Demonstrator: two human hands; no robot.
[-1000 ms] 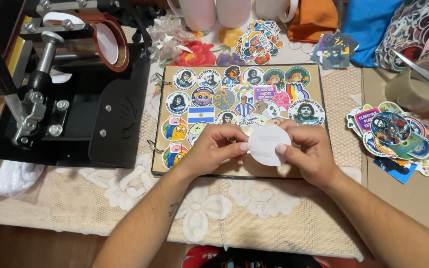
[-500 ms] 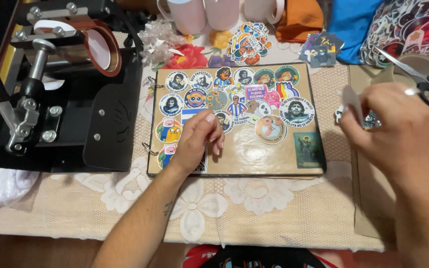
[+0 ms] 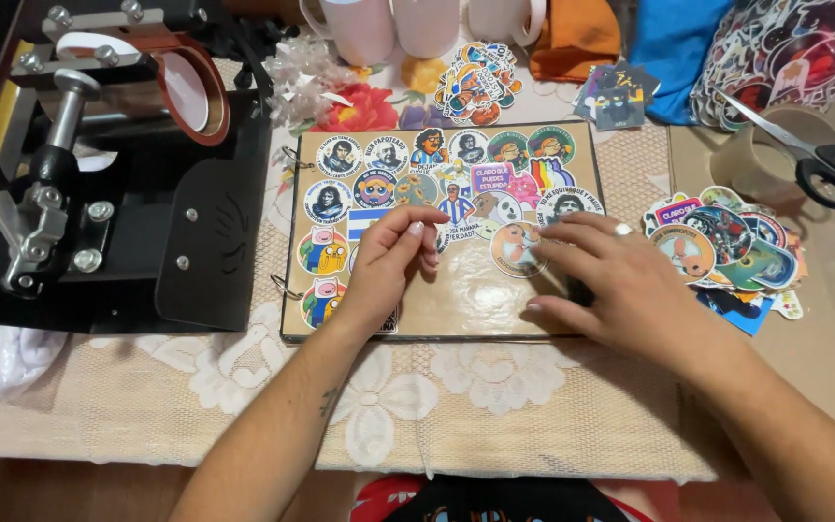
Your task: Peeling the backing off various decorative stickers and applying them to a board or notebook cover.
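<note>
Sticker pile [image 3: 722, 246] right, press [image 3: 108, 164] left.

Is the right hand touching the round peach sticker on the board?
Touching. Head view: right hand lies flat on the board, its fingertips overlapping the edge of the round peach sticker.

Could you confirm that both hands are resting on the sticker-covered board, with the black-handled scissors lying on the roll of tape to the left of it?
Not quite: the head view shows the scissors on the roll of tape to the right of the sticker-covered board, not the left. Both the left hand and the right hand do rest on it.
</note>
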